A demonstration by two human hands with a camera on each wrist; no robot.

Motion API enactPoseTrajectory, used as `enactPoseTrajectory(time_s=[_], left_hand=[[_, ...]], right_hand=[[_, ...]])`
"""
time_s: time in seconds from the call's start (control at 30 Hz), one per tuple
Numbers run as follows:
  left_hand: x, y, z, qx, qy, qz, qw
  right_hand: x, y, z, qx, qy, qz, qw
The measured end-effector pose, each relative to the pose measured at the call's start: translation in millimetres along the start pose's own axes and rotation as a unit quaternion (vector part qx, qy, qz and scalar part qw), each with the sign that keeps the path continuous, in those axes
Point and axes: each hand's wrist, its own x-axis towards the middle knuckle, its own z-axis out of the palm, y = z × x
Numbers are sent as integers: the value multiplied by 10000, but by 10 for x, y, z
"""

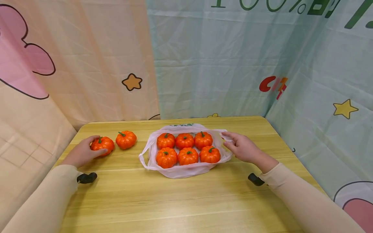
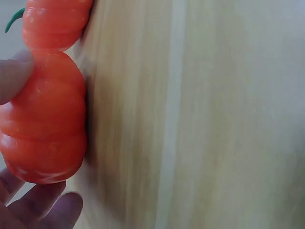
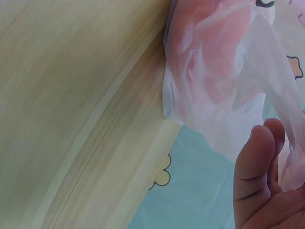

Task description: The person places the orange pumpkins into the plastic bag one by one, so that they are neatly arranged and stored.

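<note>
My left hand (image 1: 83, 152) holds a small orange pumpkin (image 1: 104, 145) with a green stem at the left of the table. In the left wrist view the thumb lies against one side of that pumpkin (image 2: 45, 119) and the fingertips against the opposite side. A second loose pumpkin (image 1: 126, 140) sits just right of it. At the middle of the table a thin white plastic bag (image 1: 180, 173) lies spread, with several pumpkins (image 1: 188, 156) inside in two rows. My right hand (image 1: 244, 149) pinches the bag's right handle; the right wrist view shows the bag's side (image 3: 214, 109) stretching toward the fingers.
The wooden table (image 1: 175, 204) ends at a back edge against hanging printed curtains (image 1: 204, 71). The bag's left handle (image 1: 142, 158) loops out over the wood. A dark wrist strap piece (image 1: 86, 178) shows at each sleeve.
</note>
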Motion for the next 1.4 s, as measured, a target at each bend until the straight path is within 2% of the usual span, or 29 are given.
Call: enactPoseTrajectory(time_s=[0.47,0.73,1.4], left_hand=[[-20,2,12,-290,-98,-427,9986],[-12,18,34,-403,15,-435,9982],[-28,-17,33,-566,31,-462,9973]], right_hand=[[-9,-5,2,12,-25,86,10000],[-15,-12,1,21,-3,55,10000],[-11,-32,13,-3,-35,145,9999]])
